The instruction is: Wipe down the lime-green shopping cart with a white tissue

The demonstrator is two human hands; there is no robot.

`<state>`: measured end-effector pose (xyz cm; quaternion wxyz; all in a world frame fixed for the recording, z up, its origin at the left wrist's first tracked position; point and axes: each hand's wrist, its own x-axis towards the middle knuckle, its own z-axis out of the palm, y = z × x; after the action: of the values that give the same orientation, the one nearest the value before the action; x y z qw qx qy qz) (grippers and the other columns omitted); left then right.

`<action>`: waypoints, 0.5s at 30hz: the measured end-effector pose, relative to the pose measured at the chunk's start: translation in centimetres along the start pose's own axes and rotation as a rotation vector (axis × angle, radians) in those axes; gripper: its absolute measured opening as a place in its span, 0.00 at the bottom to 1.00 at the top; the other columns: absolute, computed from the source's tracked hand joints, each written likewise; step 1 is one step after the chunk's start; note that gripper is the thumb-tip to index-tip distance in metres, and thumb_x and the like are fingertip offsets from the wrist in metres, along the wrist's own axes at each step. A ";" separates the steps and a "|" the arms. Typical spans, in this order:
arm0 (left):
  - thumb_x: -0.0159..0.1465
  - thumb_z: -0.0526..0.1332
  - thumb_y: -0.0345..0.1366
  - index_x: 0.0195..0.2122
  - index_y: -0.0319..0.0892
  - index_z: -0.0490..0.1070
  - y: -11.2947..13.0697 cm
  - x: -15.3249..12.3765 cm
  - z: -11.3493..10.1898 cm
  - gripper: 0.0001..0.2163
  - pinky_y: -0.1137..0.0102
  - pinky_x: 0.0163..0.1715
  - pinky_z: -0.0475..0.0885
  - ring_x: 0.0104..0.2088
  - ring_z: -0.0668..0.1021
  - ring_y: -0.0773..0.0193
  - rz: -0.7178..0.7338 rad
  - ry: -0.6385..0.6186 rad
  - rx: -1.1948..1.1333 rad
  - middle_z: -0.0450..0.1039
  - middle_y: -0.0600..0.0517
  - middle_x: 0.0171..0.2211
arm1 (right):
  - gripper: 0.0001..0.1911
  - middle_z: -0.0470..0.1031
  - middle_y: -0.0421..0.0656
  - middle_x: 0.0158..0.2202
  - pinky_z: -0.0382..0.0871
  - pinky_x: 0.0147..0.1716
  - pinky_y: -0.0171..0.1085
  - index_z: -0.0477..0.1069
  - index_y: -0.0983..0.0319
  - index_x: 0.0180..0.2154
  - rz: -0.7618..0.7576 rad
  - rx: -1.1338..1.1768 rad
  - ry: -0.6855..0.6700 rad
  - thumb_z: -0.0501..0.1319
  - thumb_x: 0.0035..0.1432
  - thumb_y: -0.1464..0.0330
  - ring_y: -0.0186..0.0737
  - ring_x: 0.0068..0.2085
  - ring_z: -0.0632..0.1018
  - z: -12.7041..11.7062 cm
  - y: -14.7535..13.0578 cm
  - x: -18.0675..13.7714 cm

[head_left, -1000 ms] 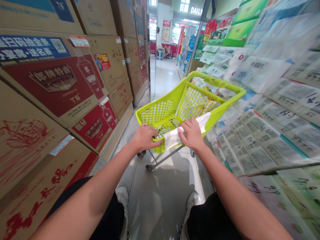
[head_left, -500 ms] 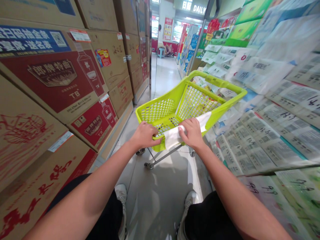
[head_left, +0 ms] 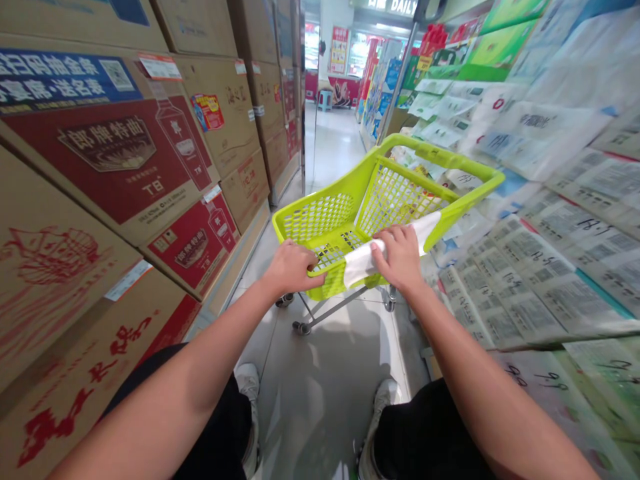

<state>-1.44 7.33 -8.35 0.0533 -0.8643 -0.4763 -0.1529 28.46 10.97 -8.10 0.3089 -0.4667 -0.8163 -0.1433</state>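
A lime-green shopping cart (head_left: 320, 208) with a perforated plastic basket stands sideways in front of me, its handle end to the right. My left hand (head_left: 295, 265) is closed round the near rim at the cart's left end. Draped over the same rim, farther right, is a white cloth (head_left: 361, 261). My right hand (head_left: 400, 257) is closed over the cloth and presses it against the rim, thumb on the near side. The basket's floor shows through its open top. Part of the cloth is hidden under my right hand.
Stacked cartons (head_left: 115, 150) wall the left side. Plastic-wrapped packs (head_left: 540, 247) with handwritten prices are piled on the right. The tiled floor (head_left: 320, 400) lies between my shoes. Farther up the aisle are a blue stool (head_left: 325, 101) and more shelves.
My right hand and the white cloth have slid right and slightly up along the cart's rim. My left hand keeps its hold on the rim.
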 end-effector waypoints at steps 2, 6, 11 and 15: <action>0.61 0.62 0.52 0.21 0.43 0.71 0.0 0.0 0.2 0.19 0.61 0.33 0.55 0.29 0.77 0.57 -0.022 0.012 0.011 0.79 0.49 0.25 | 0.23 0.77 0.52 0.49 0.61 0.62 0.57 0.77 0.61 0.54 -0.090 0.043 -0.066 0.53 0.73 0.55 0.55 0.53 0.71 -0.3 -2.1 -0.2; 0.58 0.65 0.52 0.22 0.43 0.73 0.2 0.0 0.2 0.17 0.61 0.35 0.60 0.29 0.77 0.56 -0.078 0.011 0.014 0.79 0.48 0.26 | 0.26 0.77 0.53 0.52 0.61 0.61 0.54 0.74 0.64 0.60 -0.222 0.097 -0.159 0.55 0.73 0.52 0.56 0.53 0.71 -1.2 -3.1 -0.3; 0.62 0.65 0.53 0.36 0.44 0.78 -1.3 -0.5 -1.1 0.17 0.57 0.52 0.68 0.40 0.81 0.54 0.036 -0.027 -0.135 0.82 0.50 0.35 | 0.20 0.79 0.50 0.51 0.63 0.60 0.50 0.75 0.60 0.56 -0.265 0.161 -0.222 0.52 0.76 0.55 0.52 0.52 0.73 -1.8 -0.5 0.3; 0.58 0.70 0.58 0.50 0.45 0.78 -3.6 -1.5 -1.8 0.26 0.44 0.72 0.53 0.55 0.78 0.47 0.073 -0.006 -0.136 0.80 0.46 0.50 | 0.18 0.80 0.49 0.49 0.65 0.59 0.51 0.74 0.59 0.53 -0.246 0.214 -0.200 0.56 0.75 0.54 0.50 0.51 0.75 -2.3 0.0 0.7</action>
<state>-5.62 7.62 -7.28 -0.0014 -0.8830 -0.4333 -0.1804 29.05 10.18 -5.90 0.2541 -0.3399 -0.9043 -0.0452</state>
